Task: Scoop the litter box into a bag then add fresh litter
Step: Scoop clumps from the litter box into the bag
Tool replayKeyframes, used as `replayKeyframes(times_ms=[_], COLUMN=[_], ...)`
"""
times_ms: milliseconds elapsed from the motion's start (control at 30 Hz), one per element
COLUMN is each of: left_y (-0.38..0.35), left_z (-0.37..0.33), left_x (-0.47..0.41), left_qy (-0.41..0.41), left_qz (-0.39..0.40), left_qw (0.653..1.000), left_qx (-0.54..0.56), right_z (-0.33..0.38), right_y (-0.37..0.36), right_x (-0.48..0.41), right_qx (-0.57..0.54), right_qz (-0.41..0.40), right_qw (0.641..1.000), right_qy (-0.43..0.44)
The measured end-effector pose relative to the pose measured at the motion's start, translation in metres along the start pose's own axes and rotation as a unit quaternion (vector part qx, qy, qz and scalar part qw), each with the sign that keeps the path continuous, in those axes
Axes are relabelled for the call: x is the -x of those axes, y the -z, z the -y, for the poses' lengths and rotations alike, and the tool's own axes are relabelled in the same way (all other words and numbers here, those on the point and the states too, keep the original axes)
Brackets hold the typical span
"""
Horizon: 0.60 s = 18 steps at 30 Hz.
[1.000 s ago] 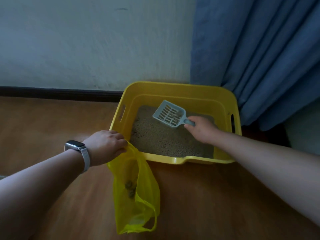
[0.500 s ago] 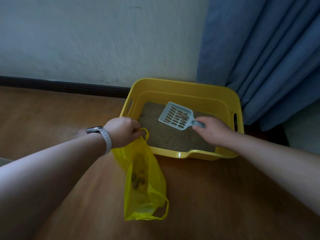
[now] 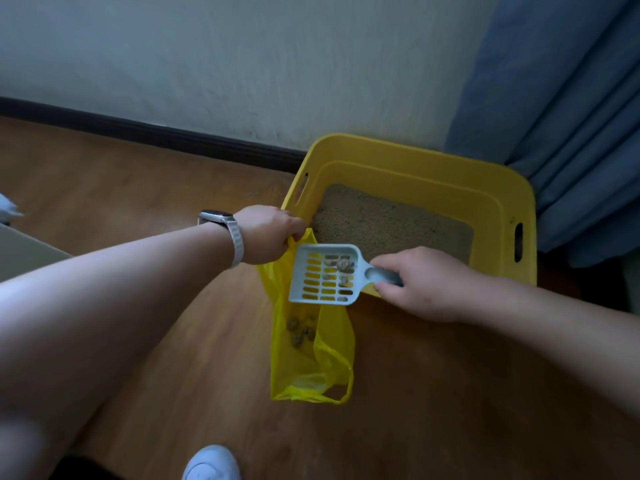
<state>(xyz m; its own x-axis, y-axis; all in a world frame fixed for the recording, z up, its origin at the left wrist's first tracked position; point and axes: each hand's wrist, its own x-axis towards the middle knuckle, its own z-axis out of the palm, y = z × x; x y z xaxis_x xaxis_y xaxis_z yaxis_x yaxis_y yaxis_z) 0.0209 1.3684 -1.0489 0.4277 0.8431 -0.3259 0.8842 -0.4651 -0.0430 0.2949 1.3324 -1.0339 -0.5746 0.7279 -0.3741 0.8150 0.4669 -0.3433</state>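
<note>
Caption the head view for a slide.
Right hand holds a loaded scoop over the yellow bag gripped by the left hand.

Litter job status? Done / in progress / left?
Done: several clumps lie in the bag. In hand: the right hand holds the scoop, loaded with more, over the bag's mouth; the left hand grips the bag's handle beside the box. Left: tip this load in, check the litter for more, add fresh litter. No fresh supply is in view.
</note>
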Motion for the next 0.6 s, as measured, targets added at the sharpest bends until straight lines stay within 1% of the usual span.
replayKeyframes(times_ms=[167,267,333,433,500,600], left_y=[-0.003,-0.007,-0.010,-0.011,-0.011,-0.014], left_z=[0.011,0.015,0.017,0.016,0.015,0.013], left_x=[0.011,0.016,0.017,0.015,0.011,0.008], left_qy=[-0.038,-0.046,-0.046,-0.045,-0.037,-0.054], left_qz=[0.060,0.059,0.044,0.021,0.015,0.029], left_qw=[0.997,0.997,0.998,0.998,0.998,0.997], left_qx=[0.004,0.021,0.011,-0.040,-0.040,-0.052], right_z=[0.031,0.044,0.054,0.063,0.062,0.056], right_y=[-0.021,-0.028,-0.030,-0.032,-0.034,-0.038], right_x=[-0.017,-0.025,-0.029,-0.032,-0.031,-0.027], right_qx=[0.133,0.225,0.266,0.299,0.315,0.327], right_qz=[0.054,0.079,0.094,0.090,0.079,0.054], right_qw=[0.989,0.971,0.959,0.950,0.946,0.944], right_qy=[0.021,0.015,0.008,0.002,0.004,0.007])
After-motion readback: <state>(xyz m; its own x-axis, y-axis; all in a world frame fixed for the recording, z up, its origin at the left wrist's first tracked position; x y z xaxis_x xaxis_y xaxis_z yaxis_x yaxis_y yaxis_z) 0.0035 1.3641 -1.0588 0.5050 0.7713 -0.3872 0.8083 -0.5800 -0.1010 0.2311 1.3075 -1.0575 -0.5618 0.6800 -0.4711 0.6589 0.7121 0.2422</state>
